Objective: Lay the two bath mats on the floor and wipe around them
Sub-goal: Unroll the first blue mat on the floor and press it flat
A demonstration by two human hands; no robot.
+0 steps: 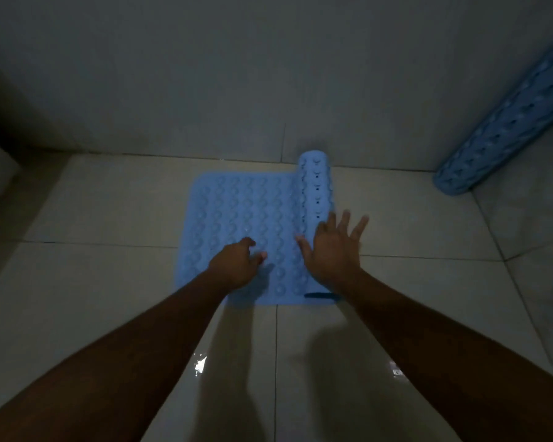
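Nearest to the person is the shiny tile floor (141,314), wet-looking in spots. Both arms reach out over it to a blue bath mat (237,212) that is partly unrolled.

The left hand (235,264) rests on the flat part of the mat, near its close edge. Its fingers are curled loosely and this grip holds nothing; it seems to be pinning the mat down. Just to the right of it, the right hand (334,250) is spread wide with flat fingers, a released grip that grasps nothing. It sits against the near end of the roll (316,183), the part of the mat not yet opened.

The step in hand looks like rolling the mat out flat. To do it well, the left hand should press down so the flat part does not slide on the slick floor. The right hand should push the roll away to the right with a flat palm, along its whole length, so it opens straight and not crooked. There is bare floor on that side for it.

Far off to the right of the right hand, a second mat (505,122) leans rolled up against the wall (268,74), not laid yet.
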